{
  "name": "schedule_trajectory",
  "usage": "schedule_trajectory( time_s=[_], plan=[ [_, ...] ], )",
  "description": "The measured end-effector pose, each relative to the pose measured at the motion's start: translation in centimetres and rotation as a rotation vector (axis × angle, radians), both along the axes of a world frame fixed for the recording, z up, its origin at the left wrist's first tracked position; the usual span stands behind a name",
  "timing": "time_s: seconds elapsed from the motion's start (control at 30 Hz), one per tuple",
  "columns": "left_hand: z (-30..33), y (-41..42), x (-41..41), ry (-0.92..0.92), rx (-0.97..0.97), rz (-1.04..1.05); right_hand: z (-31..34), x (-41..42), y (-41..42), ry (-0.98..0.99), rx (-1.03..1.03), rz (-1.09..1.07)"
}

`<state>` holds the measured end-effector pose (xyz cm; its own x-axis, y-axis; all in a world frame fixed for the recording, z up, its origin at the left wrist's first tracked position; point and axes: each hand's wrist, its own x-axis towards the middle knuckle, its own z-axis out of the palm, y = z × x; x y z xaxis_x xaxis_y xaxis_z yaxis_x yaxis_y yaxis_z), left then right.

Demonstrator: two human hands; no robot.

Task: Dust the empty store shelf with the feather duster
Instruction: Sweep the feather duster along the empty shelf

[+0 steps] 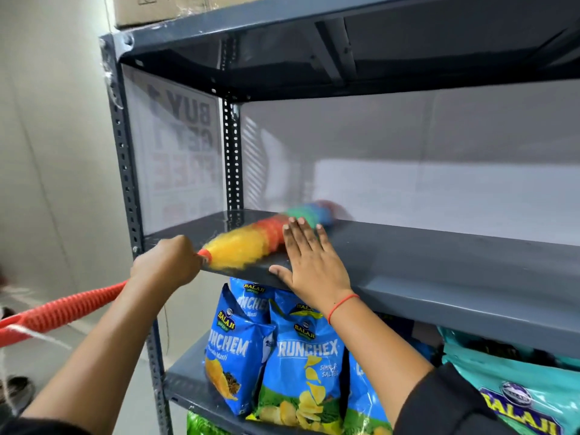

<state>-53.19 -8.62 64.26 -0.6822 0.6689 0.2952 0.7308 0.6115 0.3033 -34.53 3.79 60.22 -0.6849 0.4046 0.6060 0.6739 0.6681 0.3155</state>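
Observation:
A grey metal shelf (439,259) with nothing standing on it runs across the middle of the head view. A rainbow feather duster (251,240) lies across its left part, its tip blurred towards the back wall. My left hand (166,262) is shut on the duster where the yellow fluff meets its ribbed orange handle (62,312), which sticks out to the lower left. My right hand (310,262) rests flat on the shelf's front edge, fingers spread, just right of the duster.
Blue chip bags (301,365) and a teal bag (518,390) stand on the shelf below. A perforated grey upright (125,171) marks the rack's left corner, with a second shelf overhead (314,45) and a cardboard box (157,9) on top. A white wall lies to the left.

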Motion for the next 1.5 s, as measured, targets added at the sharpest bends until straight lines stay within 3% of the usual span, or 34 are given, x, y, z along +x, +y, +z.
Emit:
schedule_trajectory(
  time_s=[0.1, 0.2, 0.33, 0.57, 0.63, 0.77, 0.87, 1.0, 1.17, 1.37, 1.5],
  plan=[
    [1.0, -0.8, -1.3, 0.045, 0.052, 0.120, -0.2, -0.3, 0.1, -0.004, -0.005, -0.010],
    [1.3, -0.9, -2.1, 0.043, 0.107, 0.072, -0.3, -0.4, 0.3, 0.005, 0.022, -0.014],
    [0.4, -1.2, -2.0, 0.043, -0.052, -0.033, -0.2, -0.4, 0.1, -0.007, 0.014, -0.011],
    [1.2, -2.8, -4.9, -0.009, 0.087, 0.238, -0.2, -0.1, 0.1, 0.005, -0.012, -0.003],
    [1.7, -3.1, -5.2, -0.050, 0.141, 0.234, -0.3, -0.2, 0.2, 0.011, -0.002, -0.003],
    [0.0, -3.7, -5.8, -0.054, 0.059, 0.111, -0.4, -0.2, 0.2, 0.009, 0.007, -0.004],
    [-0.5, -4.4, -6.1, -0.028, 0.024, 0.194, -0.3, -0.1, 0.1, -0.001, -0.005, -0.006],
    [-0.2, -3.9, -6.2, 0.067, 0.136, 0.330, -0.2, -0.2, 0.1, 0.014, -0.012, 0.002],
    [-0.8, -4.2, -6.5, -0.088, 0.109, 0.169, -0.3, -0.1, 0.0, 0.016, -0.008, 0.009],
    [-0.1, -3.7, -5.2, 0.063, 0.148, 0.253, -0.4, 0.0, 0.1, 0.014, 0.010, -0.003],
    [0.4, -3.4, -4.5, -0.052, 0.235, 0.108, -0.5, -0.1, 0.2, 0.017, 0.021, -0.006]
  ],
)
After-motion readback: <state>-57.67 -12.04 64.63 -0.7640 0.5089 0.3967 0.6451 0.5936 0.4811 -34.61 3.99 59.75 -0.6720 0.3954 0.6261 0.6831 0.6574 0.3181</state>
